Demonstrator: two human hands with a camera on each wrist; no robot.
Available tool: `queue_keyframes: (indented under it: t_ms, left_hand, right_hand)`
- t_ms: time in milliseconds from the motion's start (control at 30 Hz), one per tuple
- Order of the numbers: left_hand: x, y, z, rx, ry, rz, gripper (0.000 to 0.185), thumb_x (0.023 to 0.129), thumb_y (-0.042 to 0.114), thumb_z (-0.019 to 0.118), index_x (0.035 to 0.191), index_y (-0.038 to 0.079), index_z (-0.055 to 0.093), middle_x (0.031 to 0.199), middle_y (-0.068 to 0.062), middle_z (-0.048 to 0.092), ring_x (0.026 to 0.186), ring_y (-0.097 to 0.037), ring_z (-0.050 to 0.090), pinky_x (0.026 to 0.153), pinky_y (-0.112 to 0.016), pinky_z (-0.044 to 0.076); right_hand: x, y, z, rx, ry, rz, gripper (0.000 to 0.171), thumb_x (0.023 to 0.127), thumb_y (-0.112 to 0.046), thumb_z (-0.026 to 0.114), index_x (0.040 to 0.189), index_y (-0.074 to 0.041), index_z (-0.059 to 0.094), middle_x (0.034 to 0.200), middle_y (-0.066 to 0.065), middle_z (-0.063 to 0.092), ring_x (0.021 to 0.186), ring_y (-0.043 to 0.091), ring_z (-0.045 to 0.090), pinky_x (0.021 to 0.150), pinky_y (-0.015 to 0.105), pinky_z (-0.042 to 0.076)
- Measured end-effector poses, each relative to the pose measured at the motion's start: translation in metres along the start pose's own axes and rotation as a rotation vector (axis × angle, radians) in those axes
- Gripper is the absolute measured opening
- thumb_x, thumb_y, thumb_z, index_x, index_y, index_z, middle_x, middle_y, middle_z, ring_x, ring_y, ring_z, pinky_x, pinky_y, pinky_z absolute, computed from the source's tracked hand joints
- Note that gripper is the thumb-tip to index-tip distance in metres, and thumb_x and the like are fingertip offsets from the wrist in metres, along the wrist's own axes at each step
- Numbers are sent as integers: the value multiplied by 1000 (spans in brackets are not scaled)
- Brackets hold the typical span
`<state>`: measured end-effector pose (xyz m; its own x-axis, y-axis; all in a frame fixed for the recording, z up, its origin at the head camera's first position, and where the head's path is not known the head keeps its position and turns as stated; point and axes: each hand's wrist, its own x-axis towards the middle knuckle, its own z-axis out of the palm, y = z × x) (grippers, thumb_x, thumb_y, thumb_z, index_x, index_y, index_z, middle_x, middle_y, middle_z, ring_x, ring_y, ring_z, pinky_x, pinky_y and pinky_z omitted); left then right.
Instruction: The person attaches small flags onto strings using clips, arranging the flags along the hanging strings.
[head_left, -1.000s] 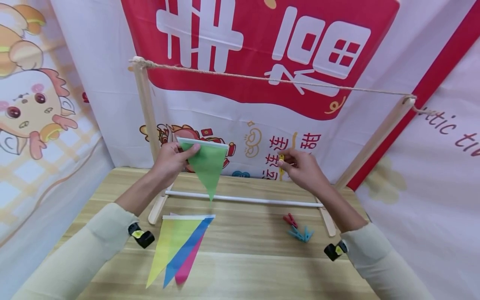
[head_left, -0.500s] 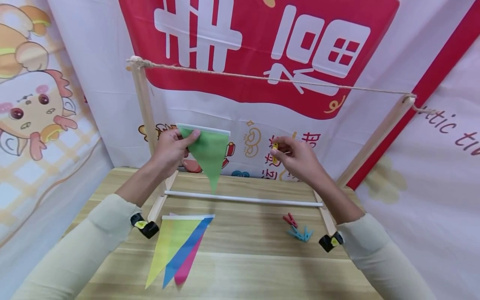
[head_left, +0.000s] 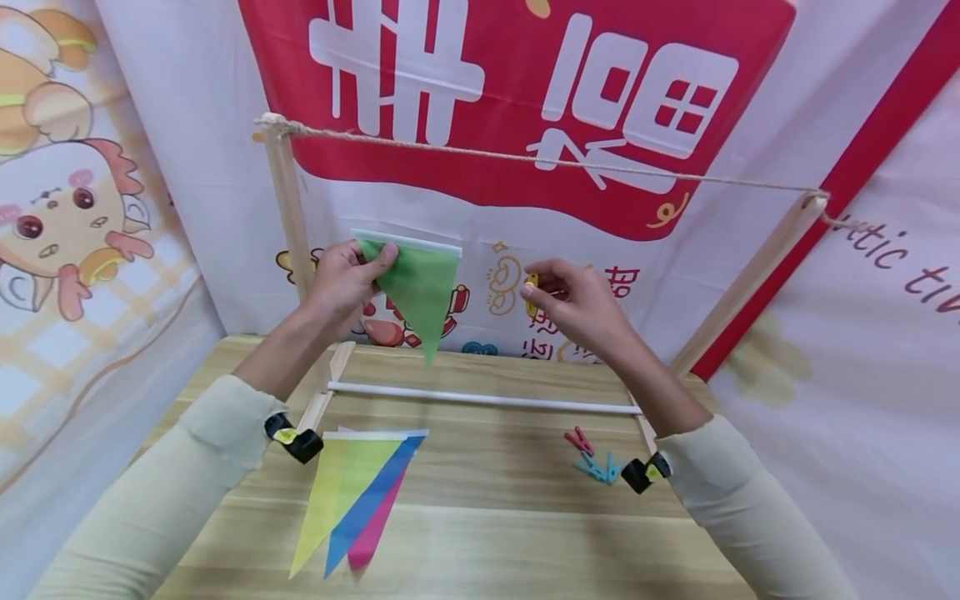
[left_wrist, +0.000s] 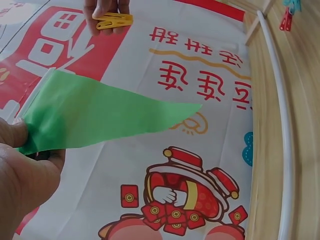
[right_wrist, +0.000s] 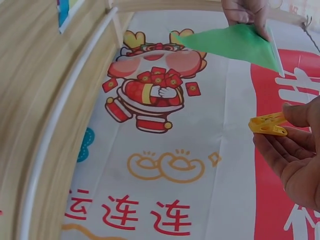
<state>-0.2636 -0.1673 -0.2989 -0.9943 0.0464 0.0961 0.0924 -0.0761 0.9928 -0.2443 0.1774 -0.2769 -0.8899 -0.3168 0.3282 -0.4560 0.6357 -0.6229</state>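
My left hand [head_left: 347, 279] pinches a green triangular pennant [head_left: 422, 292] by the left end of its white top edge, thumb in front. The pennant hangs point down, below the string [head_left: 480, 152]. To its right, my right hand [head_left: 577, 302] holds a yellow clothespin [right_wrist: 270, 123] between thumb and fingers. In the right wrist view the clothespin lies level across the fingers, its body sticking out past the fingertips. The left wrist view shows the same clothespin beyond the pennant, a gap between them.
The string runs between two wooden posts [head_left: 287, 200], joined low by a white rod [head_left: 480, 400]. Yellow, blue and pink pennants [head_left: 348, 483] lie stacked on the wooden table [head_left: 525, 542]. A red clothespin [head_left: 579, 440] and blue clothespins [head_left: 597, 468] lie at right. Printed cloth hangs behind.
Both hands have risen, the left with the green pennant, the right with the yellow clothespin. The right hand has also moved left, closer to the pennant.
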Motion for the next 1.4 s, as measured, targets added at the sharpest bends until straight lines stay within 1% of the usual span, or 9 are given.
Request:
queue_keyframes:
  t_ms: [167, 267, 400, 600, 833, 933, 1067, 1233, 1400]
  left_hand:
    - [0, 6, 1, -56, -8, 23, 37, 111, 32, 71, 140, 9, 71, 130, 3, 69, 128, -17, 64, 132, -53, 46]
    - [1, 12, 2, -61, -1, 56, 43, 111, 32, 71, 146, 7, 70, 132, 3, 70, 131, -18, 66, 131, -53, 47]
    - [2, 18, 3, -63, 14, 99, 48, 111, 30, 71, 152, 6, 67, 136, 2, 72, 133, -20, 68, 127, -47, 50]
    - [1, 24, 4, -53, 50, 152, 47, 110, 31, 74, 149, 6, 69, 137, 0, 78, 129, -18, 72, 120, -36, 56]
    - [1, 33, 1, -168, 70, 210, 49, 106, 30, 79, 148, 7, 70, 140, -1, 80, 126, -19, 75, 110, -26, 62]
    - [0, 38, -1, -183, 67, 243, 48, 106, 29, 79, 150, 10, 69, 144, -2, 78, 128, -19, 75, 108, -26, 62]
    - [0, 45, -2, -204, 66, 269, 48, 107, 28, 78, 151, 11, 68, 149, -4, 75, 134, -21, 73, 111, -29, 62]
    - [1, 51, -2, -217, 90, 262, 54, 106, 30, 78, 154, 8, 66, 150, -4, 73, 137, -23, 70, 115, -33, 60]
    - [2, 53, -3, -230, 93, 251, 52, 106, 29, 78, 152, 9, 66, 149, -3, 71, 138, -24, 69, 119, -36, 58]
  right_hand:
    - [2, -7, -3, 4, 7, -21, 43, 108, -30, 79, 146, -11, 73, 121, 9, 82, 102, 27, 77, 84, 33, 64]
    - [4, -12, -5, 7, 10, -42, 42, 109, -28, 78, 146, -11, 73, 120, 9, 81, 102, 29, 77, 83, 29, 63]
    - [9, -21, -8, 6, 19, -66, 41, 109, -27, 78, 146, -11, 72, 120, 9, 81, 102, 27, 77, 83, 27, 62]
    - [14, -35, -10, 26, 40, -90, 41, 108, -26, 79, 146, -11, 73, 120, 8, 82, 103, 24, 78, 86, 29, 64]
    - [20, -47, -12, 49, 43, -140, 41, 107, -24, 80, 145, -10, 74, 125, 8, 83, 106, 21, 79, 93, 34, 67]
    - [23, -53, -14, 50, 44, -166, 41, 107, -25, 80, 144, -10, 74, 125, 8, 83, 107, 21, 79, 96, 37, 67]
    - [28, -61, -15, 40, 47, -182, 43, 107, -27, 80, 146, -12, 74, 123, 7, 82, 107, 20, 77, 97, 38, 67]
    - [31, -69, -17, 43, 46, -184, 44, 106, -27, 81, 147, -12, 73, 124, 6, 82, 107, 18, 77, 96, 36, 67]
    - [33, -76, -18, 48, 37, -195, 44, 107, -26, 80, 148, -12, 73, 124, 5, 82, 106, 18, 77, 96, 36, 66]
